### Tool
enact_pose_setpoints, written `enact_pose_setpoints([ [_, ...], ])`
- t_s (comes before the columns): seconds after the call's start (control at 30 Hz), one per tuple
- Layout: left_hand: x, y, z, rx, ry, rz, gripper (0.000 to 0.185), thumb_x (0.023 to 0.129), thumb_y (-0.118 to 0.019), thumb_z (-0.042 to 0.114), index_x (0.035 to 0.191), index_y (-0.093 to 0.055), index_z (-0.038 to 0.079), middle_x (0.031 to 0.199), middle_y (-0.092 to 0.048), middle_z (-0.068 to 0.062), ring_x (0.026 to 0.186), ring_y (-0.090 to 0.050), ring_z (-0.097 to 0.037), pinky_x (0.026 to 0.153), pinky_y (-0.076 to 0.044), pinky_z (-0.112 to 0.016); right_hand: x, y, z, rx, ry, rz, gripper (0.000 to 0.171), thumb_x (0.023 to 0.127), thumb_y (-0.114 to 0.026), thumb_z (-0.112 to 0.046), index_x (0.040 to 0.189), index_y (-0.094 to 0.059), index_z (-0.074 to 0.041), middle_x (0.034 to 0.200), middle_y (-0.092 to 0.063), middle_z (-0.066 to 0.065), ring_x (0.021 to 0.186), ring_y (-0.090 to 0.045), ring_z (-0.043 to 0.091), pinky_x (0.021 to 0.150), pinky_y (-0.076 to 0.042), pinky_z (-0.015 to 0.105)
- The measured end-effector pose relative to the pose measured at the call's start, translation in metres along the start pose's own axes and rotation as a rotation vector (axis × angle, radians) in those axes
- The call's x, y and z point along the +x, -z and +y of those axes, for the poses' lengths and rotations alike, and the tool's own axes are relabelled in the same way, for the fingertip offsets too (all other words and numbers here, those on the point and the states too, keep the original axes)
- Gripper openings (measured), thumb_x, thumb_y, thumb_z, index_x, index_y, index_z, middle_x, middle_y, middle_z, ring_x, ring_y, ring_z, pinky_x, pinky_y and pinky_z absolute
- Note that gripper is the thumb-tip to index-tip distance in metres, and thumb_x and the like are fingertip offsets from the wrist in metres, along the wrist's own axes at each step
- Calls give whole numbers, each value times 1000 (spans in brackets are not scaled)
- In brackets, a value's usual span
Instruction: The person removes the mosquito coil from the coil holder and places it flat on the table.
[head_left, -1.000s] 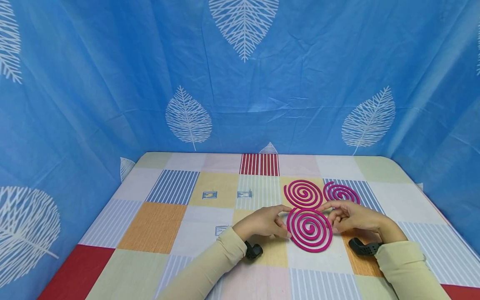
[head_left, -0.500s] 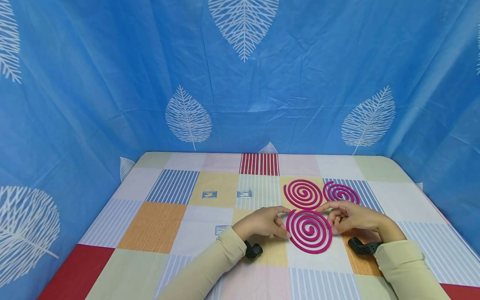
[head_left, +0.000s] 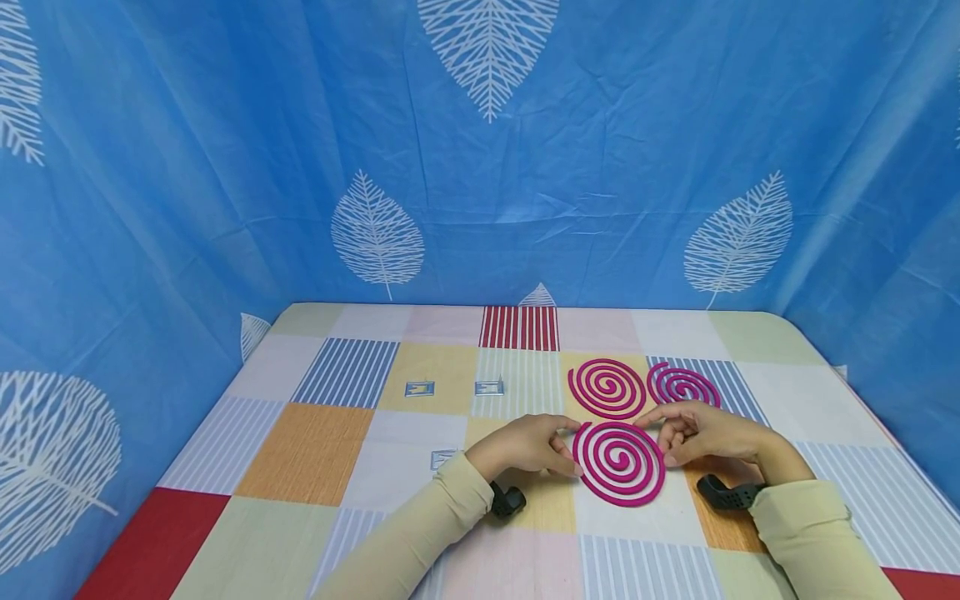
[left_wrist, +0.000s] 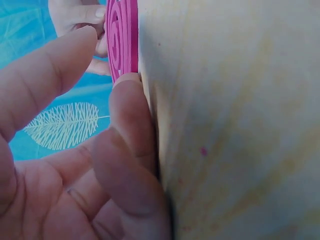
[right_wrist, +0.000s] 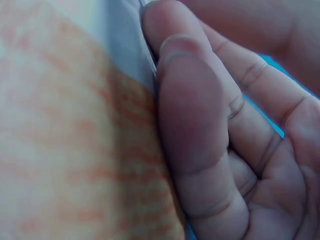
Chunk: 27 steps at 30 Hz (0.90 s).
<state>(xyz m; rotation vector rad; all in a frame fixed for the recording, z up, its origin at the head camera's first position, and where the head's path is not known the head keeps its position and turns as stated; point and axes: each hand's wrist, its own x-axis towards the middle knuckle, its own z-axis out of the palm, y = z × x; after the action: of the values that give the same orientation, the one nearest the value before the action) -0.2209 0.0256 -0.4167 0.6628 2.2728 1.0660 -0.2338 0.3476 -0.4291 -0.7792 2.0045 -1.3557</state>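
A magenta mosquito coil [head_left: 619,463] lies flat on the patchwork cloth at right of centre in the head view. My left hand [head_left: 527,445] is at its left rim, index finger and thumb spread apart. In the left wrist view, a fingertip [left_wrist: 129,82] touches the edge of the coil [left_wrist: 131,37], while the index finger stands off it. On the opposite side is my right hand [head_left: 712,433], its index finger reaching the far rim and its thumb at the right rim. The right wrist view shows the right-hand fingers [right_wrist: 190,110] low against the cloth; no coil is visible there.
Just behind the front coil sits a second magenta coil [head_left: 606,388]. A third coil [head_left: 681,385] lies to its right, partly hidden by my right hand. The patchwork-covered table [head_left: 300,454] meets a blue leaf-patterned curtain [head_left: 480,208] at the back and sides.
The front coil's far rim has shifted slightly toward me, leaving a small gap where it overlapped the second coil. Both hands stay almost in place.
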Motion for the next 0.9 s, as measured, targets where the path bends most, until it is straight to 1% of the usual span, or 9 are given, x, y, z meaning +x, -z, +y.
enact_pose_setpoints([
  [0.2,-1,1,1,15,-6,-6,66,85,-80,17,143,-52,7,74,-64,8,58,-52,-6,53,-36,-20,0,0,0,23,16,-14,51,89,-68,4,134,-47,17,91,-70,10,75,-63,6,67,-55,25],
  [0.33,-1,1,0,-2,-4,-8,66,85,-80,16,143,-52,6,75,-64,7,59,-53,-7,53,-36,-20,0,0,0,26,32,-18,48,90,-66,4,133,-48,17,90,-69,12,76,-64,7,68,-56,26],
  [0.47,-1,1,0,-30,5,-16,66,85,-80,16,144,-51,6,76,-64,6,59,-55,-8,52,-37,-20,-1,-1,0,13,29,-2,45,91,-65,4,132,-50,15,88,-68,13,76,-62,8,66,-54,25],
  [0.67,-4,3,3,-55,11,-24,67,85,-80,16,144,-50,7,79,-65,5,62,-59,-10,53,-39,-21,-2,0,-1,15,19,12,41,92,-60,4,132,-52,13,87,-66,6,74,-59,7,64,-52,24],
  [0.8,-7,6,5,-63,-22,-37,64,88,-76,14,145,-49,8,83,-66,5,66,-62,-12,55,-48,-24,-2,1,0,77,50,-8,37,96,-54,6,130,-50,17,88,-65,1,72,-57,6,63,-50,23],
  [0.9,-9,10,6,-80,-67,-40,59,91,-73,13,145,-49,8,88,-67,5,71,-64,-12,59,-52,-25,-3,2,1,99,69,3,34,97,-52,6,129,-50,18,90,-66,0,70,-54,8,63,-50,23],
])
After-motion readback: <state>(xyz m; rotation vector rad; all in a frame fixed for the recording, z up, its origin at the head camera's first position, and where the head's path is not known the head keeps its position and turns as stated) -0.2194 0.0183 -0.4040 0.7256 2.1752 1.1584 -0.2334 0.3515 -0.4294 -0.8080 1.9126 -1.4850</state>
